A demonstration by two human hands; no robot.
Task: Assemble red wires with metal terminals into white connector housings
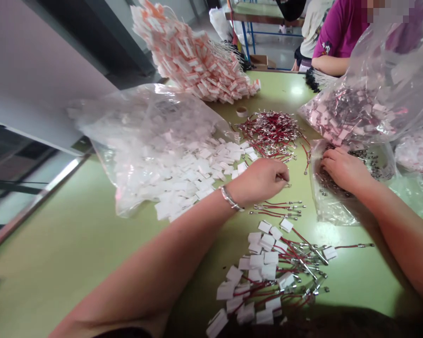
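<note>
My left hand [262, 180], with a silver bracelet on the wrist, has its fingers pinched together on the end of a red wire with a metal terminal, just below a loose heap of red wires [273, 134]. My right hand [341, 169] reaches into a clear bag of small dark metal parts [373, 164], fingers curled among them; what it holds is hidden. Two or three bare red wires [278, 209] lie between my hands. Nearer me lies a pile of red wires with white tags [271, 267].
A torn clear bag spills loose white tags [197, 169] on the green table [74, 244]. A big bundle of orange-and-white tags [193, 58] lies behind it. More filled bags [366, 108] stand at right. A person in a magenta shirt [341, 28] sits at the far end.
</note>
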